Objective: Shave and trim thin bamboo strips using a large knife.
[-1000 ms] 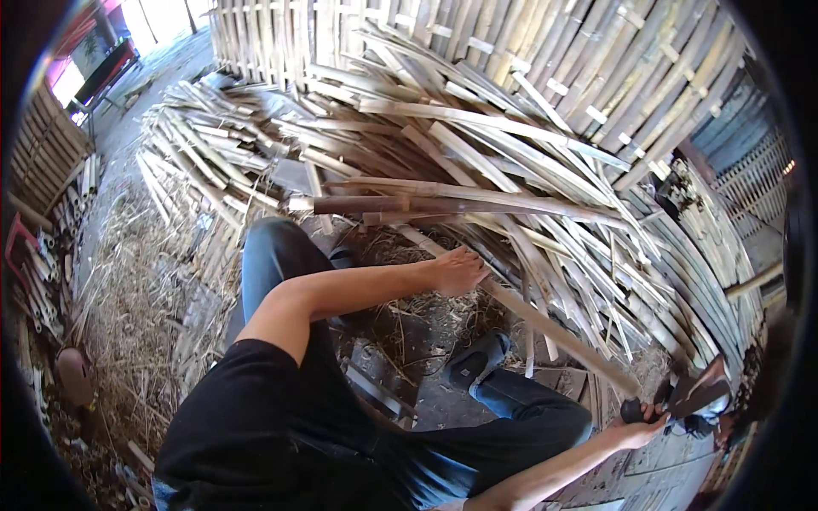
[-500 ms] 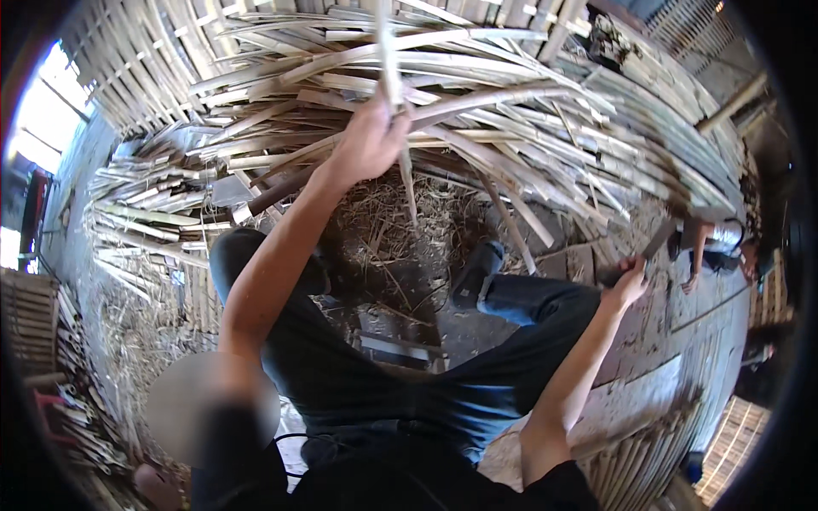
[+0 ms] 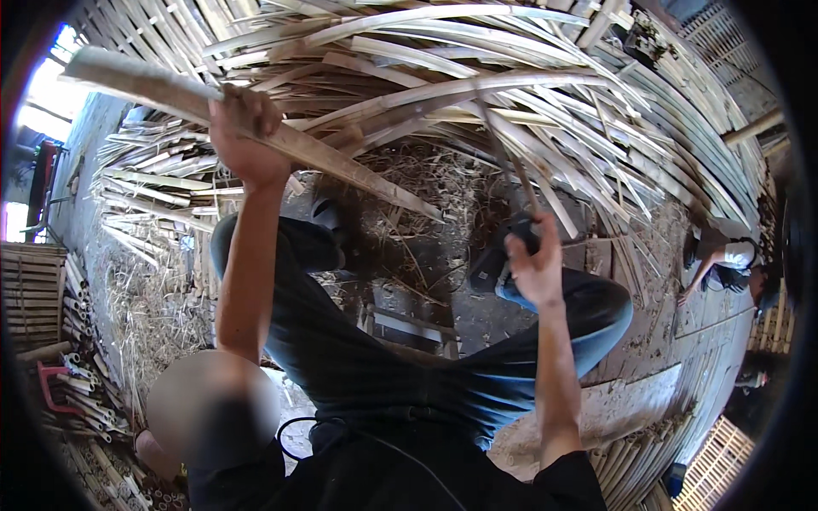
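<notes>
The person's left hand point(image 3: 247, 140) holds a bamboo strip point(image 3: 358, 175), and its fingers are curled over the strip and pressed against it. The strip is slanted: the wider end is up at the left, beyond the hand, and the narrower end comes down over the floor point(image 3: 503, 328) between the feet. Whether this end touches the floor, one cannot tell. The right hand point(image 3: 537, 264) has its fingers wrapped around the handle of a knife point(image 3: 508, 153); the blade is blurred and points upward, and it seems apart from the strip.

As for the progress, the strip looks already split along its length, but how smooth its faces are does not show. No cut appears to be under way. The shavings point(image 3: 426, 166) scattered between the feet suggest that much cutting is done. In front lies a large pile point(image 3: 443, 51) of similar strips; which of them are finished and which are left, one cannot judge. The held strip is not yet laid down.
</notes>
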Motion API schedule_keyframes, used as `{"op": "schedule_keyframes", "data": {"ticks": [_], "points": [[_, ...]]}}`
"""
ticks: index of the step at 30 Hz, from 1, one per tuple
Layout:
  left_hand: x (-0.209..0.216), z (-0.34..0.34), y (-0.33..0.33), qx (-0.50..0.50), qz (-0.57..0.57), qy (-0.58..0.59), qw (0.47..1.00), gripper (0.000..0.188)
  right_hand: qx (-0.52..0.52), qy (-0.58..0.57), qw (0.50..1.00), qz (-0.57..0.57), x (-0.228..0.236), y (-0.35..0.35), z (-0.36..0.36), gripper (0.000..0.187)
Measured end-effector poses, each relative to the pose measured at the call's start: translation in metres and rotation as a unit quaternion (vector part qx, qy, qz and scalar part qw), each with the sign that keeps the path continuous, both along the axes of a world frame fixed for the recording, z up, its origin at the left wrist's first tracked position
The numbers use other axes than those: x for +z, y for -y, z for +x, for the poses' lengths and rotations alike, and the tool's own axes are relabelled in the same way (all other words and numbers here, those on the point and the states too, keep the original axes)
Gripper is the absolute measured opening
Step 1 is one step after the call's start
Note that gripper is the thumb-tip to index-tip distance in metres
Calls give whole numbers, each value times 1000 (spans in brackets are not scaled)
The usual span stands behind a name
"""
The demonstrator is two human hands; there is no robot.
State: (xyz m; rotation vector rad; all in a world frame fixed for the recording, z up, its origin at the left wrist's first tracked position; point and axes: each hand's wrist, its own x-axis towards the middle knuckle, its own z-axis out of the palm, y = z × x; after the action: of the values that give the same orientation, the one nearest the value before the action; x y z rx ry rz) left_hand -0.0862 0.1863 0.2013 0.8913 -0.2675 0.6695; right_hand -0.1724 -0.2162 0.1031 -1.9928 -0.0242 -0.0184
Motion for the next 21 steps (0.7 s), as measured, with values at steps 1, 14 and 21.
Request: {"op": "schedule_keyframes", "data": {"ticks": [1,14,21], "points": [[7,-5,-4,10,6,0,1000,32,32,12,998,55,18,-30,-9,36],[29,-13,10,68,94,-15,993,31,-13,-109,977,183,-29,-142,-74,29],[32,-46,18,-87,91,52,991,32,-147,-187,934,267,-58,-116,-122,26]]}}
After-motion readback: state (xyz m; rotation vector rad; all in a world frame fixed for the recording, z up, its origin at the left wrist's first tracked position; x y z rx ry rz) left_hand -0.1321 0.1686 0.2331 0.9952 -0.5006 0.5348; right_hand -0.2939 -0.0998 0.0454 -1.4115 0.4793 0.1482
